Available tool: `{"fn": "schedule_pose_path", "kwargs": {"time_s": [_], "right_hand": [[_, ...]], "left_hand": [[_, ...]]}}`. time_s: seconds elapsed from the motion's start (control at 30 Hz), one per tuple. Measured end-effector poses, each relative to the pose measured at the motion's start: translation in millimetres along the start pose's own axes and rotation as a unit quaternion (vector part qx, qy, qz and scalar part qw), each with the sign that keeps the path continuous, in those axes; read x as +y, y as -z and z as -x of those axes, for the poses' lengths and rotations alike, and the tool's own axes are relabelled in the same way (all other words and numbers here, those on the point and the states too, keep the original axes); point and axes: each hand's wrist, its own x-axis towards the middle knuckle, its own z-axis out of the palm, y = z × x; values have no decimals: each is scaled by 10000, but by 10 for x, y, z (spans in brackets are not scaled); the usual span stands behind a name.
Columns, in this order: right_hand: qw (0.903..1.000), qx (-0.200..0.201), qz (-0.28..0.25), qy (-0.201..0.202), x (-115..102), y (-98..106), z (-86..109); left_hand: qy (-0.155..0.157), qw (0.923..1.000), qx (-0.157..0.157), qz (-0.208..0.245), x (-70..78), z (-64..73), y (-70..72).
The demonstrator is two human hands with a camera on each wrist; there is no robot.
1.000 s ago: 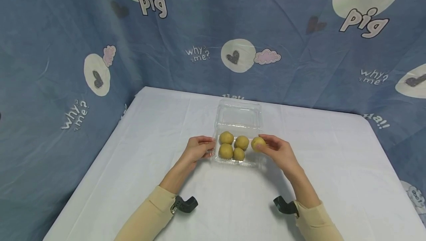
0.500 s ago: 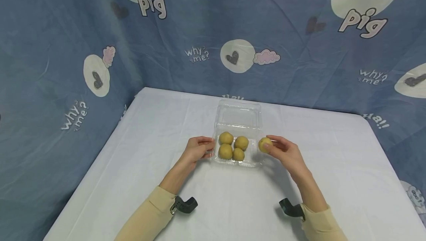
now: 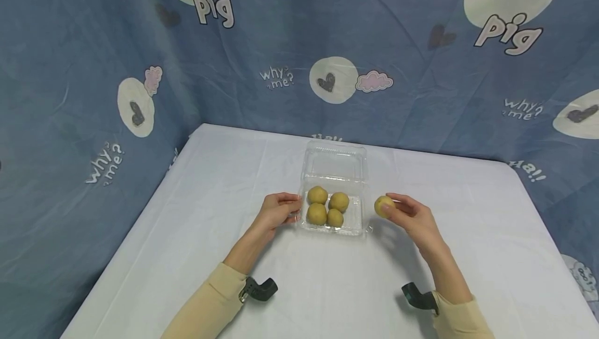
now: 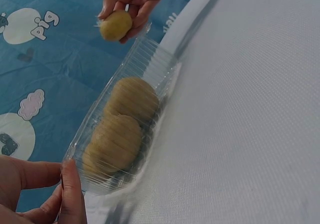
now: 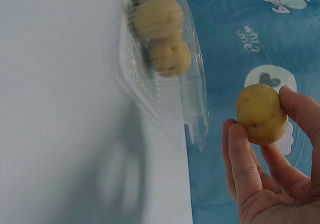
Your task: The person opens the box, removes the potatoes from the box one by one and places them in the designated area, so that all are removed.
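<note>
A clear plastic clamshell box (image 3: pixel 353 219) stands on the white table with its lid (image 3: pixel 334 165) folded back. Several small yellow potatoes (image 3: pixel 317 214) lie in its left and middle part. My left hand (image 3: pixel 280 209) pinches the box's left rim between thumb and fingers, as the left wrist view shows up close. To the right of the box, my right hand (image 3: pixel 414 219) holds one potato (image 5: pixel 261 114) between thumb and fingertips, raised above the table. In the left wrist view the box wall (image 4: pixel 145 59) stands in front of the potatoes inside.
White cloth covers the table (image 3: pixel 468 224). A blue printed curtain (image 3: pixel 398 27) hangs behind it and along its left side. Each wrist wears a black camera mount (image 3: pixel 262 289) over a beige sleeve (image 3: pixel 210 297).
My right hand has carried the potato rightward, from over the right side of the box to beside it. The left hand stays at the box's rim.
</note>
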Motion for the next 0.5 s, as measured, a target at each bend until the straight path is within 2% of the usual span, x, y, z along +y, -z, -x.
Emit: {"fn": "schedule_pose_path", "kwargs": {"time_s": [0.5], "right_hand": [[9999, 82, -71, -75, 127, 121, 11]], "left_hand": [[73, 9999, -83, -96, 11, 0, 19]]}}
